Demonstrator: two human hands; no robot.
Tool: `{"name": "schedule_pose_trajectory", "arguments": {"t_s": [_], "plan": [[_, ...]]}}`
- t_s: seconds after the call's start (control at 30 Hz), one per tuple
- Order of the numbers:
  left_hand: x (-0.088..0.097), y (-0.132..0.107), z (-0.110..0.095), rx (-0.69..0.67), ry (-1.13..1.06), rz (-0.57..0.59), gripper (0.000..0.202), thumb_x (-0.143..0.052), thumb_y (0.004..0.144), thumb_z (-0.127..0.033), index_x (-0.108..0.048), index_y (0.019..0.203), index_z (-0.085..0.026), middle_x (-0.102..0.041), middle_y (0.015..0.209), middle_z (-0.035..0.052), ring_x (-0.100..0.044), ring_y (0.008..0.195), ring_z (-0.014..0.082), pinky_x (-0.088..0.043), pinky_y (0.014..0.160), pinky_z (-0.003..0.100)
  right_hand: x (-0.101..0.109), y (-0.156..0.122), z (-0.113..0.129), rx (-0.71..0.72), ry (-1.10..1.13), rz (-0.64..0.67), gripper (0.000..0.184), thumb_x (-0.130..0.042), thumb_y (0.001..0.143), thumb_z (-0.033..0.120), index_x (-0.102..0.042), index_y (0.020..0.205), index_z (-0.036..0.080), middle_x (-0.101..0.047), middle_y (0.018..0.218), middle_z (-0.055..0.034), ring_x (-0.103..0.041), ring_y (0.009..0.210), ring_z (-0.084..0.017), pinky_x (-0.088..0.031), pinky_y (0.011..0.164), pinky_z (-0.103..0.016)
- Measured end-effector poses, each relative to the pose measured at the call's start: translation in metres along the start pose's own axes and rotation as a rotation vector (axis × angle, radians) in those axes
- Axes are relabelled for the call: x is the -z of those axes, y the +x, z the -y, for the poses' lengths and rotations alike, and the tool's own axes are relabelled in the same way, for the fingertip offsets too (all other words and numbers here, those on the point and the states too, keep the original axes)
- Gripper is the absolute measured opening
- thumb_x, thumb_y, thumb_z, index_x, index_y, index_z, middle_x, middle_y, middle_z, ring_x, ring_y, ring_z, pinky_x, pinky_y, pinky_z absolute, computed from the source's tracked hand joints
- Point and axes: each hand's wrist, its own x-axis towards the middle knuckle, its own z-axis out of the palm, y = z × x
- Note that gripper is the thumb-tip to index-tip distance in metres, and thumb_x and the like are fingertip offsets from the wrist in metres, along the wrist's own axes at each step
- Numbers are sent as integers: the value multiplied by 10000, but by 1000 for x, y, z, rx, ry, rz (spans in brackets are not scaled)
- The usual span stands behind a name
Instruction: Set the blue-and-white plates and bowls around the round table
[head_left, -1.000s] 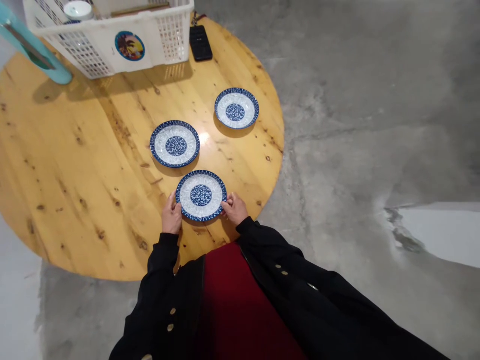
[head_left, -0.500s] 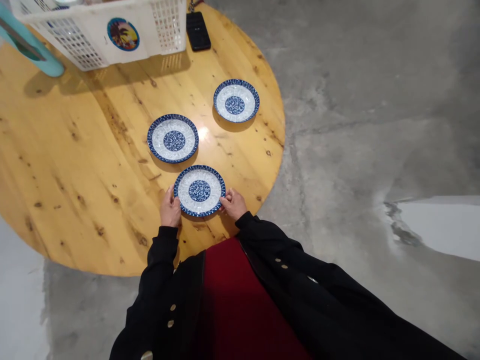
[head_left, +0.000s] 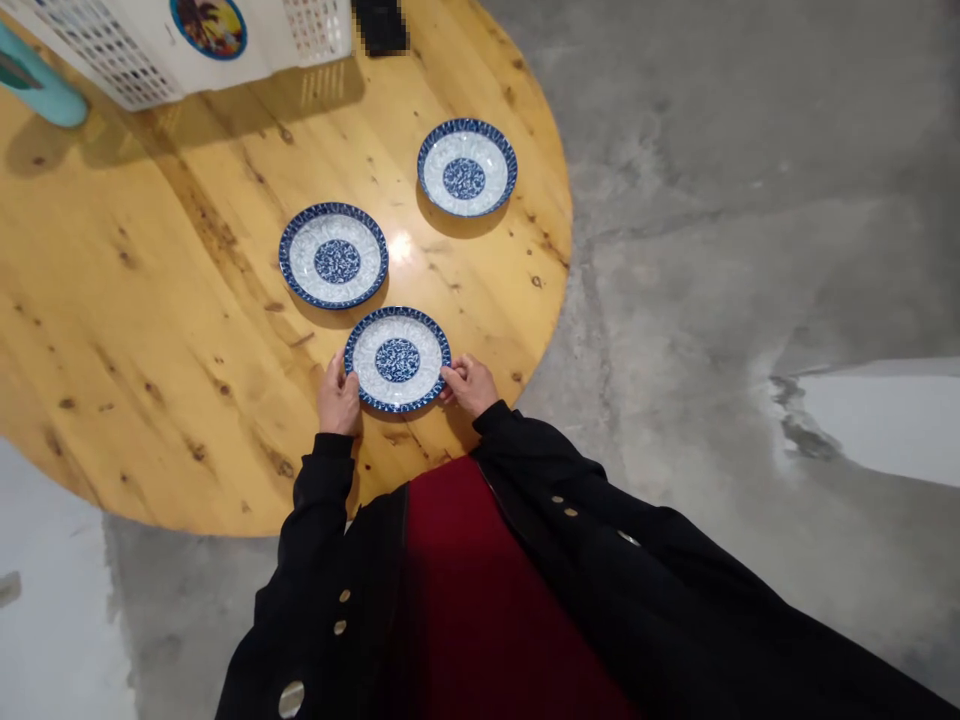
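Three blue-and-white patterned plates lie on a round wooden table (head_left: 150, 330). The nearest plate (head_left: 397, 359) rests near the table's front edge. My left hand (head_left: 338, 396) grips its left rim with curled fingers, and my right hand (head_left: 469, 383) grips its right rim the same way. A second plate (head_left: 334, 255) sits just beyond it to the left. The third plate (head_left: 466, 167) lies farther back to the right, close to the table's edge.
A white plastic basket (head_left: 180, 40) with a round sticker stands at the table's back. A teal object (head_left: 34, 85) lies at the far left, and a dark flat item (head_left: 380, 25) beside the basket. Grey concrete floor (head_left: 750, 250) surrounds the table.
The view has tilted, so everything sits higher in the frame. Both hands stay on the nearest plate's rim, and the plate has not visibly shifted on the table.
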Motion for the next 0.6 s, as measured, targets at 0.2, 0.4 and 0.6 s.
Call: {"name": "schedule_pose_trajectory", "arguments": {"t_s": [0.2,0.4,0.6], "plan": [[-2,-9,-1,27,32,-53,412,-562,867,-394,-668,1178,-145,-685,988,85,-614,875,198,-515,879,335,8,-3,-12,-4,80,-6,372,-663,766,552,-510,795,215,-621,574,19,-631,464,-152,-510,409,-233],[15,23,-8,224,-149,-222,368,-568,834,-409,-644,1083,-150,-662,841,64,-633,701,155,-532,597,257,20,2,-15,-28,151,-60,405,-662,767,579,-514,797,204,-654,616,-4,-603,452,-118,-481,387,-201],[30,88,-25,149,-182,-245,255,-582,818,-391,-606,901,-151,-630,774,34,-613,623,104,-505,543,197,24,2,-16,-71,192,-63,341,-643,780,513,-510,787,199,-652,624,-6,-591,449,-102,-474,397,-190]]}}
